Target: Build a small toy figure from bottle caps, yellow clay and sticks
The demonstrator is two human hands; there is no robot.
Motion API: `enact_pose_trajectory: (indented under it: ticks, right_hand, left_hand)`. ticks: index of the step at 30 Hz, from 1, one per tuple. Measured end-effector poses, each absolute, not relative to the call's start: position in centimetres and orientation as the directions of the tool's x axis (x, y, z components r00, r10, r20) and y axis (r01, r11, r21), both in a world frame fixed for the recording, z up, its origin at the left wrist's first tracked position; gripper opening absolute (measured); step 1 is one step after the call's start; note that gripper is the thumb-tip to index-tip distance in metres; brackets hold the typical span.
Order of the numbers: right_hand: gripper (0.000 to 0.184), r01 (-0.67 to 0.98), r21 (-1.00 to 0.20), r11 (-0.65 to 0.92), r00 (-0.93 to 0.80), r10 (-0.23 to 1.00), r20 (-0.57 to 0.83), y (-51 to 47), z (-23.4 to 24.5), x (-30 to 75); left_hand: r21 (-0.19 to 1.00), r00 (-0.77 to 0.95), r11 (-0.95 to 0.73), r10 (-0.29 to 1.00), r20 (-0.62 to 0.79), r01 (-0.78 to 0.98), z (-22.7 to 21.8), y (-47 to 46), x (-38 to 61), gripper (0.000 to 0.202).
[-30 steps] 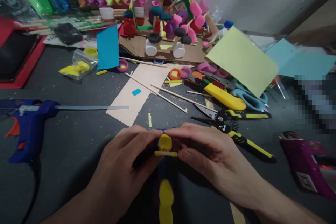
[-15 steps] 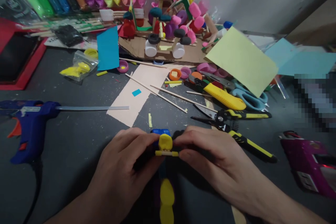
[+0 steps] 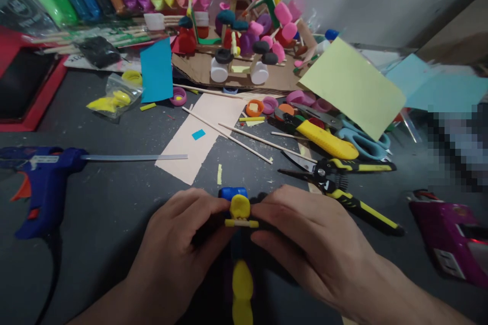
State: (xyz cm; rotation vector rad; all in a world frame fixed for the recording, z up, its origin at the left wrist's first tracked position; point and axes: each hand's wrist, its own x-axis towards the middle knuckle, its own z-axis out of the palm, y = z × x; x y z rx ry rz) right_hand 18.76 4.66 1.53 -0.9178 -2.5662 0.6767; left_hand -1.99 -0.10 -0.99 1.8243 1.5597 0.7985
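Note:
A small model with a rounded yellow clay lump and a yellow-ended crossbar stands between my hands. My left hand is closed on it from the left, index fingertip against the lump and thumb lower by the bar. From the other side, my right hand presses its index fingertip on the lump, its thumb held apart below the bar. Just behind sits a blue cylindrical piece. Nearer me, yellow rounded pieces lie in line over a dark strip. The model's lower part is hidden.
A blue glue gun lies left, its glue stick pointing inward. Yellow-black wire strippers, a yellow cutter and blue scissors lie right. Thin sticks cross pink paper. Clay models on cardboard stand behind.
My right thumb has dropped away from the crossbar's end, while its index finger stays at the clay lump. The left hand has barely shifted.

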Motion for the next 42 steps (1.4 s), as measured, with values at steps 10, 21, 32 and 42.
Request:
enact_pose_trajectory:
  ticks: [10, 21, 32, 42]
  right_hand:
    - [0.028, 0.524, -0.414, 0.745, -0.756, 0.63, 0.176, 4.5, 1.8, 18.4]
    - [0.015, 0.506, -0.51, 0.695, -0.684, 0.684, 0.254, 4.2, 1.3, 18.2]
    - [0.01, 0.524, -0.477, 0.706, -0.707, 0.672, 0.218, 4.6, 1.2, 18.1]
    - [0.004, 0.508, -0.513, 0.692, -0.705, 0.676, 0.214, 4.9, 0.9, 17.8]
  left_hand:
    - [0.778, 0.124, -0.136, 0.989, 0.075, 0.613, -0.9, 0.0, -1.9, 0.01]
    - [0.811, 0.123, -0.086, 0.992, 0.017, 0.578, -1.1, 0.1, -1.5, 0.008]
    - [0.81, 0.121, -0.084, 0.993, 0.016, 0.581, -1.1, 0.1, -1.5, 0.006]
    - [0.797, 0.145, -0.116, 0.989, 0.036, 0.593, -1.3, 0.0, -1.5, 0.01]
